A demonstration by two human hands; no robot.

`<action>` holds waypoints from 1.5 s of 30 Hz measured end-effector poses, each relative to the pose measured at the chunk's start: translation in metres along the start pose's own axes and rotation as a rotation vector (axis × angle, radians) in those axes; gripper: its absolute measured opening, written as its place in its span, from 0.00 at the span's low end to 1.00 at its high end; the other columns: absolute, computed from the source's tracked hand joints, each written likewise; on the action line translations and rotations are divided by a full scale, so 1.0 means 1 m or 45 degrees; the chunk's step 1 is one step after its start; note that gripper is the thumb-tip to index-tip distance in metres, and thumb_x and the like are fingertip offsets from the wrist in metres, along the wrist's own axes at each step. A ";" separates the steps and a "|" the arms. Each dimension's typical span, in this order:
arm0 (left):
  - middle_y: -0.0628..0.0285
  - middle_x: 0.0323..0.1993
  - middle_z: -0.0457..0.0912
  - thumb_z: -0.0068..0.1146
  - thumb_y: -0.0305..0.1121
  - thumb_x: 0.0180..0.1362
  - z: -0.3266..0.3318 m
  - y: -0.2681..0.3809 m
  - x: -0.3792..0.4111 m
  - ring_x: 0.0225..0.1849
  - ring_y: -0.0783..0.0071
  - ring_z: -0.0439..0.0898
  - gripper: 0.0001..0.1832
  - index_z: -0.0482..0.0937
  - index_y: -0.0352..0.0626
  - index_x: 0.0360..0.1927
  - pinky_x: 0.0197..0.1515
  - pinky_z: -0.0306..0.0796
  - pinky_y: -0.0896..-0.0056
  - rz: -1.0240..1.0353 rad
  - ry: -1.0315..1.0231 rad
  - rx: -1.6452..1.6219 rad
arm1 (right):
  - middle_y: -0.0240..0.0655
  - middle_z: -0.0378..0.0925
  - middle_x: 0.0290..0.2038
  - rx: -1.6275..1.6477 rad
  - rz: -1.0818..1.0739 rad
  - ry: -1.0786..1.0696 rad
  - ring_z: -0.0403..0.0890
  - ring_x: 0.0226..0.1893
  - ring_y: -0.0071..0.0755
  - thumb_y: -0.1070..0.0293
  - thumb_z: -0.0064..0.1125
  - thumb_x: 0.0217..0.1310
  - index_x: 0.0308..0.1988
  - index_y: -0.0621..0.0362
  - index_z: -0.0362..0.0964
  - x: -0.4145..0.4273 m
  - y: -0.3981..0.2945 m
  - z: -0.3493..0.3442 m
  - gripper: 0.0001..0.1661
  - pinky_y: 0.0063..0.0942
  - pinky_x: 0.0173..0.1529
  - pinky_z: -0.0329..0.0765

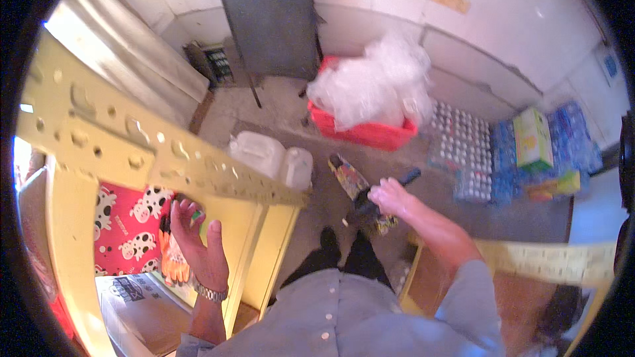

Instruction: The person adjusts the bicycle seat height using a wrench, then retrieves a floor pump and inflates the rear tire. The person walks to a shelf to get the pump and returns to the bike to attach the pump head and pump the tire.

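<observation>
My right hand (389,197) is closed round the black handle (411,176) of an object whose lower part is dark and blurred. Behind it a patterned bag or wrapper (349,176) lies on the floor. My left hand (201,248), with a metal watch (211,292) at the wrist, is raised at a yellow metal shelf (238,228), its fingers apart. Close by its fingers are orange and black work gloves (173,258) and a red cloth with a cow print (124,228). A small green thing shows behind the fingers; whether they touch it, I cannot tell.
White plastic jerrycans (258,151) stand beyond the perforated yellow beam (173,153). A red crate (362,134) holds clear plastic wrap. Packed bottles (461,144) and a green-white box (533,139) are at the right. A dark board (270,20) leans near the wall; another yellow frame (545,263) is at lower right.
</observation>
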State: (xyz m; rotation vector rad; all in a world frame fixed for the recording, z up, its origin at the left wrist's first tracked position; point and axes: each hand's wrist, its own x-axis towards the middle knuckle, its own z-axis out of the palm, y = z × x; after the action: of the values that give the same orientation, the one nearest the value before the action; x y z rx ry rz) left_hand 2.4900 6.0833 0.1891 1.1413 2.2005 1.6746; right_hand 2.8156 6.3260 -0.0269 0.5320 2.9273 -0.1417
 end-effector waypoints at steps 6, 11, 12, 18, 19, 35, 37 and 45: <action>0.55 0.56 0.66 0.64 0.25 0.50 0.024 0.009 0.015 0.56 0.64 0.71 0.39 0.56 0.34 0.64 0.57 0.69 0.62 -0.005 0.305 0.062 | 0.35 0.79 0.37 -0.051 -0.106 -0.296 0.79 0.42 0.46 0.63 0.58 0.48 0.36 0.47 0.77 0.072 0.051 0.011 0.10 0.45 0.43 0.76; 0.56 0.50 0.73 0.63 0.27 0.55 0.023 0.005 0.030 0.50 0.67 0.77 0.29 0.64 0.33 0.58 0.50 0.73 0.67 -0.164 0.345 -0.005 | 0.36 0.79 0.38 0.060 -0.235 -0.369 0.78 0.41 0.49 0.65 0.58 0.48 0.37 0.48 0.76 0.137 0.096 0.025 0.11 0.49 0.41 0.75; 0.56 0.49 0.75 0.63 0.27 0.55 0.024 0.007 0.034 0.49 0.68 0.77 0.27 0.66 0.33 0.56 0.49 0.73 0.68 -0.163 0.332 0.053 | 0.36 0.79 0.37 0.059 -0.225 -0.289 0.78 0.41 0.50 0.65 0.58 0.48 0.35 0.49 0.76 0.151 0.107 0.032 0.10 0.49 0.41 0.74; 0.52 0.47 0.77 0.57 0.23 0.56 0.037 0.015 0.053 0.48 0.66 0.77 0.20 0.68 0.32 0.53 0.53 0.69 0.66 -0.326 0.340 0.093 | 0.36 0.77 0.37 0.071 -0.320 -0.276 0.76 0.44 0.48 0.66 0.54 0.53 0.33 0.50 0.76 0.255 0.132 0.020 0.06 0.51 0.45 0.70; 0.50 0.49 0.76 0.55 0.25 0.58 0.037 0.025 0.050 0.51 0.65 0.75 0.20 0.68 0.32 0.53 0.56 0.68 0.63 -0.354 0.347 0.139 | 0.35 0.77 0.37 0.025 -0.341 -0.282 0.76 0.44 0.46 0.66 0.54 0.54 0.33 0.50 0.76 0.269 0.122 0.020 0.06 0.51 0.45 0.70; 0.55 0.51 0.78 0.62 0.26 0.57 0.038 0.041 0.024 0.49 0.66 0.75 0.21 0.72 0.34 0.54 0.54 0.69 0.65 -0.630 0.461 0.115 | 0.43 0.81 0.37 -0.115 -0.541 0.126 0.81 0.36 0.51 0.46 0.55 0.60 0.43 0.62 0.74 0.344 0.133 0.117 0.28 0.50 0.41 0.75; 0.56 0.50 0.78 0.63 0.27 0.57 0.039 0.044 0.027 0.50 0.66 0.75 0.21 0.72 0.34 0.54 0.55 0.69 0.66 -0.720 0.508 0.018 | 0.41 0.80 0.37 0.175 -0.551 0.092 0.80 0.40 0.50 0.54 0.54 0.58 0.38 0.58 0.75 0.343 0.127 0.088 0.19 0.48 0.43 0.75; 0.58 0.46 0.79 0.65 0.29 0.53 0.029 0.029 0.042 0.47 0.68 0.75 0.24 0.73 0.33 0.53 0.51 0.69 0.67 -0.659 0.445 -0.101 | 0.42 0.79 0.36 0.622 -0.516 0.909 0.79 0.39 0.49 0.64 0.53 0.61 0.36 0.56 0.76 0.448 0.170 -0.262 0.10 0.39 0.43 0.76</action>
State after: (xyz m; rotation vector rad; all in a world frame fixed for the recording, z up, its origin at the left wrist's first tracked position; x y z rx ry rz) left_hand 2.4895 6.1353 0.2169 0.2253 2.3191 1.7882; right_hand 2.4252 6.6695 0.1402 0.0094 3.6735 -0.9047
